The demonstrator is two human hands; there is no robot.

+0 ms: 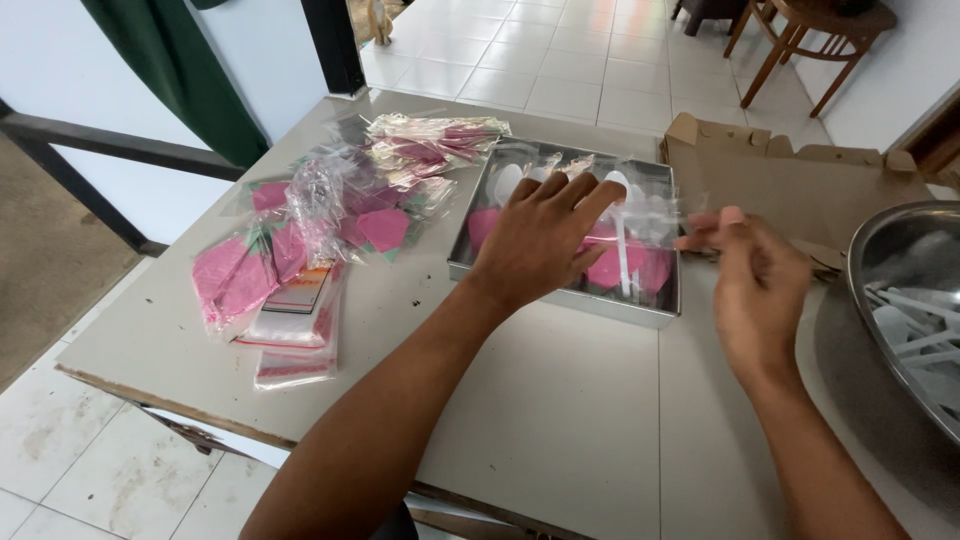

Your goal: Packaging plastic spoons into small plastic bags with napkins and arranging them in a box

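Over the shallow metal tray (pixel 560 292) in the middle of the table (pixel 540 400), the left hand (pixel 535 240) and right hand (pixel 755 275) pinch opposite ends of a clear plastic sleeve (pixel 645 215) holding a white plastic spoon (pixel 621 225). A pile of packets with pink paper (pixel 330 215) lies to the left, a steel bowl (pixel 880 270) of spoons at the right edge.
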